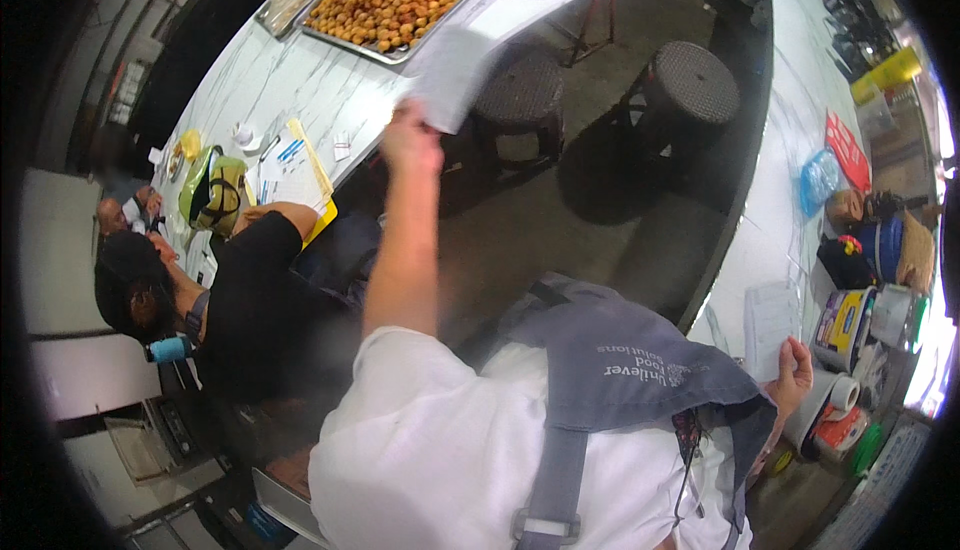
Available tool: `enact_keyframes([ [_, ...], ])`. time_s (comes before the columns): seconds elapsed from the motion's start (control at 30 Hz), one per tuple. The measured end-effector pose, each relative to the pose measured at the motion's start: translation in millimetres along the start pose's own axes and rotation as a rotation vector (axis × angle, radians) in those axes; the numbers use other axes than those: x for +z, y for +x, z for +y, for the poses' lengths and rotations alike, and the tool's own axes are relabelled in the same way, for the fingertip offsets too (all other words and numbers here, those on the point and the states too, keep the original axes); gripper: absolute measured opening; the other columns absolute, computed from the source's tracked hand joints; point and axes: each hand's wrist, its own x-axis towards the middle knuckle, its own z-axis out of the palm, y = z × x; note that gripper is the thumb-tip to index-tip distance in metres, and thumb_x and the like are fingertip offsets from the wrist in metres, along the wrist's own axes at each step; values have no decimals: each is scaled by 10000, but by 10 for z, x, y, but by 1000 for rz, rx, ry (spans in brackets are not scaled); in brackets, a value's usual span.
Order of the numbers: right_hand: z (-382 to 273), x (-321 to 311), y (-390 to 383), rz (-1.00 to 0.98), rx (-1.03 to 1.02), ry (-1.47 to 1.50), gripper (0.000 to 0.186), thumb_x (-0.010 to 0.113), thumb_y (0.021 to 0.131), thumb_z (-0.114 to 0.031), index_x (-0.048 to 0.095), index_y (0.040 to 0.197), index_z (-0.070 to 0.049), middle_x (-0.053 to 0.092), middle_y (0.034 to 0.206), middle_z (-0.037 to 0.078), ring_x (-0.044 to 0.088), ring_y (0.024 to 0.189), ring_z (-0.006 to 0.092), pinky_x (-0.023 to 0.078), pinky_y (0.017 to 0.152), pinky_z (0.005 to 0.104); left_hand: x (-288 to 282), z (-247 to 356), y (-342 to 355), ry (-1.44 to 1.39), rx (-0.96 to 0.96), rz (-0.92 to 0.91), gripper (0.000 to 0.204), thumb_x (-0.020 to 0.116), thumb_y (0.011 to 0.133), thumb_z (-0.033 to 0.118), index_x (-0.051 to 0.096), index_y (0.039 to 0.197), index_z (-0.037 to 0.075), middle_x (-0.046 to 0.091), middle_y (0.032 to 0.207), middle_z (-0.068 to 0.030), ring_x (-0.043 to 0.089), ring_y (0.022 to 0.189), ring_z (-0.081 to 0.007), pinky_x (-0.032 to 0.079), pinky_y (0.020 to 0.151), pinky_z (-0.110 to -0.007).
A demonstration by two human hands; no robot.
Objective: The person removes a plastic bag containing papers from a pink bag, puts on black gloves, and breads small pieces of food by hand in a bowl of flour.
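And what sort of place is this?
Probably a food-preparation area, perhaps a commercial kitchen: a metal tray holds a heap of small, brown, fried-looking balls, the camera wearer has a grey apron, and a plastic tub stands among other containers at right.

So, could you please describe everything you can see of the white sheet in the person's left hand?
The white sheet looks like thin paper, roughly oblong, with soft, blurred edges; blur hides any print. The left hand has its grip on the lower left end, and the rest slants up and to the right. In the picture it overlaps the edge of the marbled tabletop, beside a dark round stool. Whether it touches the tabletop cannot be told.
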Motion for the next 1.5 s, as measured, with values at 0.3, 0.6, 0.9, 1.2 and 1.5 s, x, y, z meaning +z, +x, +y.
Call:
enact_keyframes([
  [0.3, -251, 236, 287, -95, -105, 139, 389, 602, 796, 43, 512, 1171, 1, 563, 1037, 82, 564, 941, 160, 463, 839, 291, -2714, 968, 1408, 125, 170, 640, 236, 511, 896, 98, 482, 1120, 29, 520, 883, -87, 551, 770, -177, 535, 664, -284],
  [0.6, -451, 658, 209, -129, -154, -51, 371, 614, 784, 44, 521, 1141, 4, 561, 1023, 79, 559, 933, 145, 438, 849, 258, -2876, 713, 1694, 713, 321, 728, 301, 547, 861, 242, 530, 1078, 34, 591, 958, -113, 583, 828, -208, 529, 674, -290],
  [0.9, -466, 644, 127, -129, -239, -145, 318, 612, 815, 13, 546, 1126, 6, 580, 1065, 77, 554, 930, 116, 424, 845, 232, -2738, 1565, 2131, 1390, 38, 659, 327, 555, 807, 284, 645, 940, -2, 649, 949, -178, 632, 891, -323, 500, 761, -469],
  [1.2, -497, 793, 121, -114, -187, -138, 246, 594, 803, 40, 583, 1042, -19, 568, 1021, 72, 569, 876, 147, 466, 795, 262, -2732, 1551, 1887, 2072, 128, 480, 279, 441, 842, 143, 633, 998, 12, 506, 1183, -208, 531, 1055, -394, 467, 858, -434],
  [1.5, -491, 837, 142, -127, -203, -181, 240, 587, 804, 46, 568, 1039, 1, 564, 1020, 66, 566, 875, 141, 463, 794, 253, -2324, 1334, 1512, 2585, 413, 518, 445, 453, 871, 161, 406, 1313, 139, 407, 1286, -122, 375, 1205, -312, 355, 918, -423],
])
